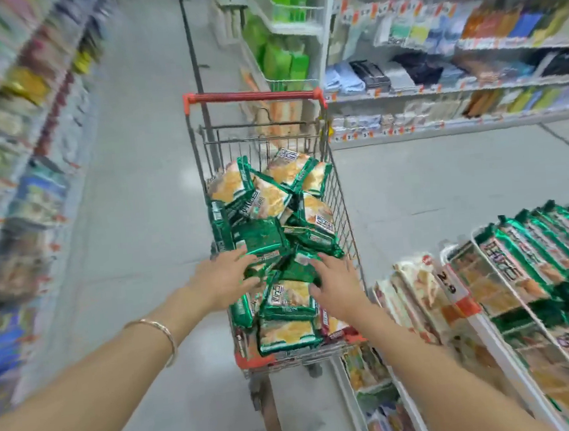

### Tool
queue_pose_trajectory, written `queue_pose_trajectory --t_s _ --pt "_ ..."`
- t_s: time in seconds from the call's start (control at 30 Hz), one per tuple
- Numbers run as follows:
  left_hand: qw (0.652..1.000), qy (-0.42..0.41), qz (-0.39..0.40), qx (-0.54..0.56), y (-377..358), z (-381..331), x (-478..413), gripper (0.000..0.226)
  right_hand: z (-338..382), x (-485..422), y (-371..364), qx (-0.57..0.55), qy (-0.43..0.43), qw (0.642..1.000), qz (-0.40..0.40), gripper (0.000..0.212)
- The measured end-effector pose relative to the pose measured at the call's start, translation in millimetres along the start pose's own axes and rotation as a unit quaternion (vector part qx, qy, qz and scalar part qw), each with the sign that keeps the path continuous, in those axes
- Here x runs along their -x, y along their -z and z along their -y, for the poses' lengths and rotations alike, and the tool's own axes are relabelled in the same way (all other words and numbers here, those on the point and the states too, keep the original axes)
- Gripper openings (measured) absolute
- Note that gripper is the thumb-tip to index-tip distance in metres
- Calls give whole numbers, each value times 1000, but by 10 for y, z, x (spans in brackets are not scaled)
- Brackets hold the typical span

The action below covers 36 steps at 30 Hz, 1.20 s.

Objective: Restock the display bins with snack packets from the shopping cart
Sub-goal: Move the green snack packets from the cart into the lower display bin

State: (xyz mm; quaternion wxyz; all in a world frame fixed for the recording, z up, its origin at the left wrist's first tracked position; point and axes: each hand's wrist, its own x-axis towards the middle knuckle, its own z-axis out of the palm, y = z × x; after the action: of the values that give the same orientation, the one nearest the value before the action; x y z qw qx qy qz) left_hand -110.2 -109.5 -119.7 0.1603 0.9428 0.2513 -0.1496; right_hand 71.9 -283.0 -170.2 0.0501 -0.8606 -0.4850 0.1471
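Now, left hand [225, 282]: reaches into the near end of the cart, fingers spread and fairly straight above the end of a green packet [281, 269], thumb below it; motion blur hides whether it grips, so I cannot tell.
Right hand [336, 288]: at 3 o'clock of the same packet, palm down, fingers splayed wide, fingertips resting on the packets, nothing held.
Bangle [164, 332]: thin, on the left wrist.
Shopping cart [347, 216]: wire basket standing in the aisle at 12 o'clock from the person, with its red handle [252, 96] at the far end.
Snack packets [267, 196]: heaped loose in the cart to about rim height, green wrappers with orange-yellow faces, lying at all angles.
Display bins [505, 357]: at 4 o'clock of the cart, just beside it, white-walled and sloping.
Bin stock [535, 262]: matching green packets standing on edge in tight rows.
Price tag [450, 283]: on the bin front, white and orange.
Right shelves [454, 88]: at 2 o'clock, holding folded and packaged goods.
Left shelves [14, 170]: at 9 o'clock, too blurred to read.
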Motion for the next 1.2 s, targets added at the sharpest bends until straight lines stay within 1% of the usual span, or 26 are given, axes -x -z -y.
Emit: queue_pose_trajectory --t_s 0.07,0.2,0.23,0.3,0.33,0.4,0.47,0.5,0.57,0.6,0.67,0.7,0.73,0.77,0.8,0.87,0.9,0.93,0.97,1.0,1.03,1.07,1.1,1.13,1.17,1.2 --pt "999 36 -9 34 -30 193 85 59 349 -310 46 -34 8 998 -44 58" --pt "989 94 11 118 -82 393 167 53 1161 -1095 194 -60 96 989 -91 56" --pt "986 113 25 119 -93 434 168 54 1325 -1276 220 -90 90 988 -81 61" --pt "981 151 35 119 -98 536 171 56 1551 -1569 184 -137 62 988 -19 78" --pt "978 166 32 124 -101 590 172 56 1601 -1663 139 -137 56 989 16 77" --pt "969 196 18 151 -100 700 167 54 1543 -1749 108 -136 59 988 36 55" --pt "948 233 -13 215 -81 808 118 53 1317 -1816 195 -214 63 975 13 35" --pt "930 255 -46 260 -47 842 75 53 1163 -1842 283 -276 58 959 7 29" --pt "871 296 -130 370 58 867 -64 50 826 -1892 500 -404 35 914 17 19" --pt "820 318 -156 450 131 845 -147 50 662 -1916 590 -450 21 892 37 15" --pt "682 339 -155 630 275 733 -320 60 412 -1951 716 -511 -20 853 106 14" --pt "622 335 -144 693 343 674 -398 67 325 -1982 737 -535 -39 831 147 16" --pt "578 329 -132 735 404 622 -476 73 277 -2000 778 -553 -46 810 191 20" --pt "555 319 -119 759 457 580 -551 77 243 -2028 798 -559 -52 797 223 27" --pt "559 304 -101 764 506 554 -616 79 232 -2040 825 -557 -49 791 248 32" --pt "602 261 -33 754 594 484 -682 81 260 -2077 861 -548 -29 780 301 23" --pt "618 235 1 750 614 460 -692 79 287 -2091 874 -550 -22 765 334 21" --pt "627 223 16 746 625 444 -687 67 304 -2103 852 -559 -10 751 352 30" --pt "632 227 9 741 610 453 -687 47 321 -2114 805 -576 -2 732 365 48" --pt "629 248 -19 736 587 479 -671 27 365 -2105 753 -577 7 733 359 63" --pt "616 280 -56 734 551 525 -641 13 377 -2121 660 -537 22 773 337 72" --pt "599 316 -94 730 505 585 -598 10 371 -2124 547 -417 67 856 297 76" --pt "573 347 -133 731 444 674 -535 12 302 -2150 369 -223 136 929 262 78" --pt "549 369 -161 733 383 767 -471 12 214 -2131 195 -13 205 948 241 79" --pt "533 385 -174 733 338 821 -397 13 123 -2117 11 145 262 928 223 86" --pt "525 395 -179 732 291 865 -331 14 47 -2108 -143 221 288 906 219 96"
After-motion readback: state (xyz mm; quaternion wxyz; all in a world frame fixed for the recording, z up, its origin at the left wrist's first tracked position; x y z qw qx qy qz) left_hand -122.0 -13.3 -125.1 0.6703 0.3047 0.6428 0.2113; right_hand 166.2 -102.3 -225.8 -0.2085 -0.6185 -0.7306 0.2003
